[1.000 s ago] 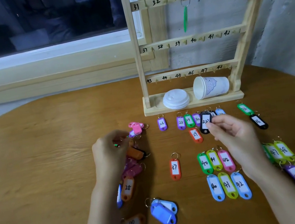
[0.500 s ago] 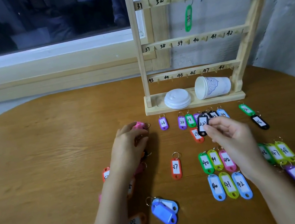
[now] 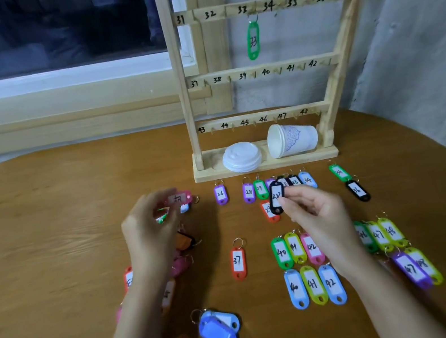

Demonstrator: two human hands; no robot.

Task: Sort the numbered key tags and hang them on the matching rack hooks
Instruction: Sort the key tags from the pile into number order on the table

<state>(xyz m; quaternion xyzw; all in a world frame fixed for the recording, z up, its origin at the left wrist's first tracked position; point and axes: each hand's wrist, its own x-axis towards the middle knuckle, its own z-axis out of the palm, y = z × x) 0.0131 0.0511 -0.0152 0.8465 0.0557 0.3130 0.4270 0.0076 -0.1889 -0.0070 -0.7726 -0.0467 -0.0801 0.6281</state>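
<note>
Glossy plastic tags point(image 3: 237, 261) (wooden rack point(image 3: 265, 163)).

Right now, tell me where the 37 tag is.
Head view, centre: the 37 tag lies alone on the table, left of the green 40 tag, below the purple 26 tag.

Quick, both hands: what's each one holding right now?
Left hand: pinching a pink tag at its fingertips.
Right hand: pinching a black tag between thumb and fingers.

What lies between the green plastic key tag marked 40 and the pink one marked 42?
In the head view, a yellow-green plastic key tag marked 41 lies between the green plastic tag marked 40 and the pink plastic tag marked 42.
</note>
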